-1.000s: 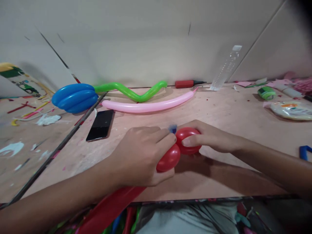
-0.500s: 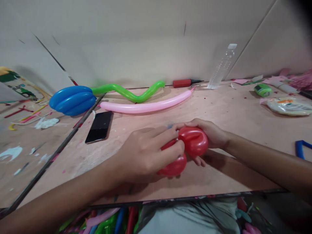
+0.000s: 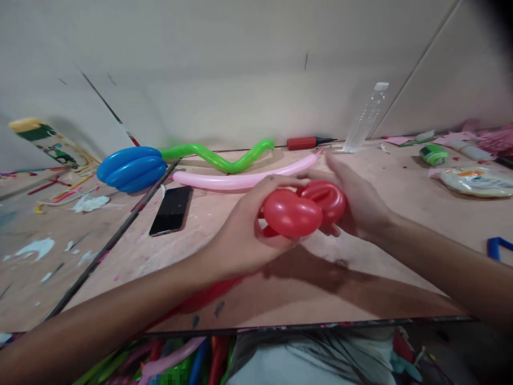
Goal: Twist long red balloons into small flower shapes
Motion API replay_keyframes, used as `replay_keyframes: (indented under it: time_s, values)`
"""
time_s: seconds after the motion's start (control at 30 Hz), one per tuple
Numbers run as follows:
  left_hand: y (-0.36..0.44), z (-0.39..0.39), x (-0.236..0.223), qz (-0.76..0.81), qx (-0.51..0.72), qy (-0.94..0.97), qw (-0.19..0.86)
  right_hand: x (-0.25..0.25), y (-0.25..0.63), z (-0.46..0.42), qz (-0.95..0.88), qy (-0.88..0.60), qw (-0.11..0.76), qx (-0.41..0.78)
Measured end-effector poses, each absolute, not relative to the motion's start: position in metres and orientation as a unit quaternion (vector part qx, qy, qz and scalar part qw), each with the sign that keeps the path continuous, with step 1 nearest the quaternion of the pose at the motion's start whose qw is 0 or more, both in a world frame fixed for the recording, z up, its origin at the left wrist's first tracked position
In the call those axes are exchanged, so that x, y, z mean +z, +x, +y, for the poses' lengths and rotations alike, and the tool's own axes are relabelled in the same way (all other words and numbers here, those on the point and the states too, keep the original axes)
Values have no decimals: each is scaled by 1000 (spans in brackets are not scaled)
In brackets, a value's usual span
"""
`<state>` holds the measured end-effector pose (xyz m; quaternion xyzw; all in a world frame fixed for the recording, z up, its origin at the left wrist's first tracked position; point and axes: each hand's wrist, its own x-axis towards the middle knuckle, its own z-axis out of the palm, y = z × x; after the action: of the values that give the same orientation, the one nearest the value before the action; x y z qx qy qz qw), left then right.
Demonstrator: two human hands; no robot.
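Observation:
A red balloon (image 3: 292, 213), bent into rounded loops, is between my two hands above the front of the table. My left hand (image 3: 244, 230) wraps round its left side, thumb on top and fingers beneath. Against the right loop rests my right hand (image 3: 360, 203), its thumb raised and its other fingers partly hidden behind the balloon. A long red stretch of balloon (image 3: 212, 293) shows below my left forearm. Beyond my hands lie a pink long balloon (image 3: 224, 181) and a blue looped balloon (image 3: 132, 168) with a green wavy length (image 3: 216, 160).
A black phone (image 3: 171, 210) lies left of my hands. Along the wall are a red hand pump (image 3: 302, 143) and an upright clear bottle (image 3: 365, 120). At right sit a green roll (image 3: 434, 155), a plastic packet (image 3: 473, 181) and a blue piece (image 3: 497, 247). More balloons (image 3: 192, 358) hang below the table edge.
The red loops have come together and turned, rising slightly. My left hand has shifted from over the balloon to cupping its left side. My right thumb has lifted away.

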<state>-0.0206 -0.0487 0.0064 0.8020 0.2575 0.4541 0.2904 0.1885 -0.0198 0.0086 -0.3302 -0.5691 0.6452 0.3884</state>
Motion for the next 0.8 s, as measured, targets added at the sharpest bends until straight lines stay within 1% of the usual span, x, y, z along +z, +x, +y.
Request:
replay_keyframes:
  time_s: [0.1,0.17,0.2,0.3,0.4,0.47,0.53,0.57,0.63,0.67,0.73,0.8]
  values:
    - [-15,-42,15,286,549,724,305,24,193,-25,-594,-275,464,596]
    - [-9,-36,16,292,602,658,347,26,192,-32,-633,-268,493,533]
    - [-6,-33,15,293,623,623,372,26,189,-36,-658,-271,489,505]
    - [5,-27,12,293,660,550,419,21,174,-45,-720,-290,427,463]
    - [8,-25,10,296,652,542,440,20,162,-45,-723,-324,441,422]
    - [-1,-23,10,293,637,553,451,26,163,-37,-716,-343,442,418]
    - [-15,-21,10,288,610,566,474,35,172,-25,-725,-369,394,428]
    - [-23,-20,9,286,592,568,495,39,178,-18,-740,-389,351,423]
    - [-37,-19,5,295,547,563,545,45,188,-8,-805,-402,253,356]
    - [-42,-19,2,306,526,560,563,46,192,-5,-830,-393,219,330]
    - [-46,-19,-7,336,487,562,579,44,194,-4,-863,-387,175,272]
    - [-44,-20,-18,350,472,576,569,39,190,-10,-880,-398,152,208]
